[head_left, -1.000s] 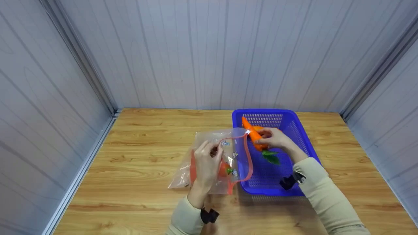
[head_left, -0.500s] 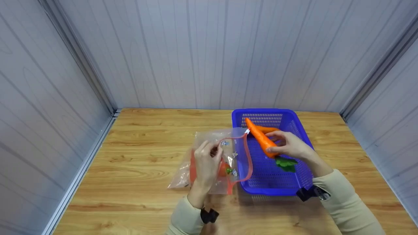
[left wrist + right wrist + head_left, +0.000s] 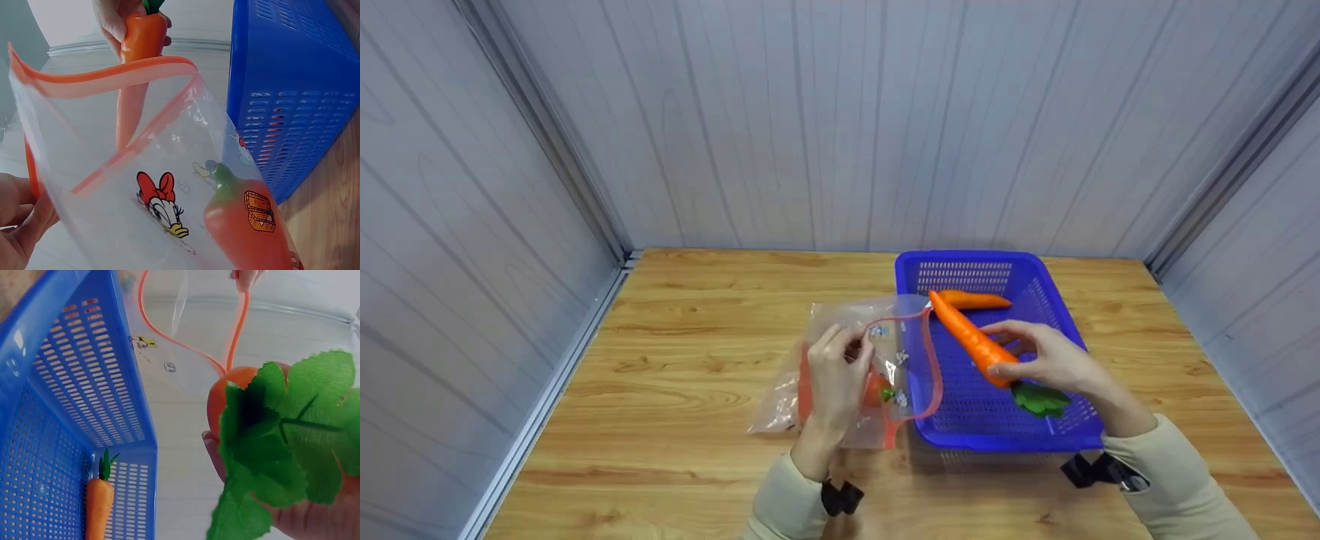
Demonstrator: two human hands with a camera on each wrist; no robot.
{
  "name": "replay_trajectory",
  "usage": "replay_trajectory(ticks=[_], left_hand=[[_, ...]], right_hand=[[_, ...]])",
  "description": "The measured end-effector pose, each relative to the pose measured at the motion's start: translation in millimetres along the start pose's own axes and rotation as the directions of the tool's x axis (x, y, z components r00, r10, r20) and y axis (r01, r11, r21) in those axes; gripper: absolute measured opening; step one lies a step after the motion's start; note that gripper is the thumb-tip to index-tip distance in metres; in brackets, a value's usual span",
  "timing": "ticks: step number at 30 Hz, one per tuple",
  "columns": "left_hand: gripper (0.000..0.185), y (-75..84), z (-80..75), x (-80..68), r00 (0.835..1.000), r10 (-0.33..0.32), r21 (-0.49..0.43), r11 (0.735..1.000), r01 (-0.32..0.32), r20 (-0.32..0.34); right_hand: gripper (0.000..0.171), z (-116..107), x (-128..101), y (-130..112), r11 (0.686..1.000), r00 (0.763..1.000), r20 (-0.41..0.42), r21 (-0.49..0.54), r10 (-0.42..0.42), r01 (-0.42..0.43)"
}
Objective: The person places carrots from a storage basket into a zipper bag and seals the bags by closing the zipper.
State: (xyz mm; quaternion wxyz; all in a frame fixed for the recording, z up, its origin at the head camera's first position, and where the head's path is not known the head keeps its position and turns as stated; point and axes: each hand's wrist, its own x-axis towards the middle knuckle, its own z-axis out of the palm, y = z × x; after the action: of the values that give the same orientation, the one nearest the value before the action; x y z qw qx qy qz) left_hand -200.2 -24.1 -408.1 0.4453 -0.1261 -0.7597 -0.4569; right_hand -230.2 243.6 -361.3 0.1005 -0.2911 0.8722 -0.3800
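My left hand [image 3: 834, 379] pinches the orange-trimmed mouth of a clear zip bag [image 3: 107, 225] printed with cartoon figures. The bag's mouth stands open toward the right. Inside it lies a red pepper [image 3: 244, 222] with a green stem, seen through the plastic. My right hand [image 3: 1054, 360] grips a large orange carrot [image 3: 971, 337] near its leafy end, above the blue basket [image 3: 1065, 315]. The carrot's thin tip points at the upper corner of the bag's mouth. Its green leaves [image 3: 292, 433] cover much of the right wrist view.
A second, smaller carrot [image 3: 975, 301] lies at the back of the basket, its green top [image 3: 104, 467] visible in the right wrist view. The bag overlaps the basket's left rim. Panel walls [image 3: 840, 127] enclose the wooden table [image 3: 675, 450] at the back and sides.
My right hand has drawn the carrot right and toward me over the basket, uncovering the second carrot behind it. My left hand and the bag have stayed in place.
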Motion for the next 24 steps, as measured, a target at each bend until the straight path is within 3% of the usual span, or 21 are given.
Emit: replay_trajectory(ticks=[9,17,24], left_hand=[[0.009,-0.8,0.6,-2.5,1.000,-0.016,0.001,1.000,0.016,0.013],[0.007,-0.7,0.3,-2.4,1.000,0.003,0.012,1.000,-0.003,0.008],[0.006,-0.2,-0.1,-2.5,1.000,0.013,0.003,1.000,-0.013,0.001]], right_hand=[[0.048,13,-4,-12,0.998,0.996,0.066,-0.009,-0.060,0.061],[0.049,23,-6,-19,0.999,0.991,0.135,0.039,-0.019,0.013],[0.048,39,2,-26,0.999,0.982,0.186,-0.011,-0.040,0.043]])
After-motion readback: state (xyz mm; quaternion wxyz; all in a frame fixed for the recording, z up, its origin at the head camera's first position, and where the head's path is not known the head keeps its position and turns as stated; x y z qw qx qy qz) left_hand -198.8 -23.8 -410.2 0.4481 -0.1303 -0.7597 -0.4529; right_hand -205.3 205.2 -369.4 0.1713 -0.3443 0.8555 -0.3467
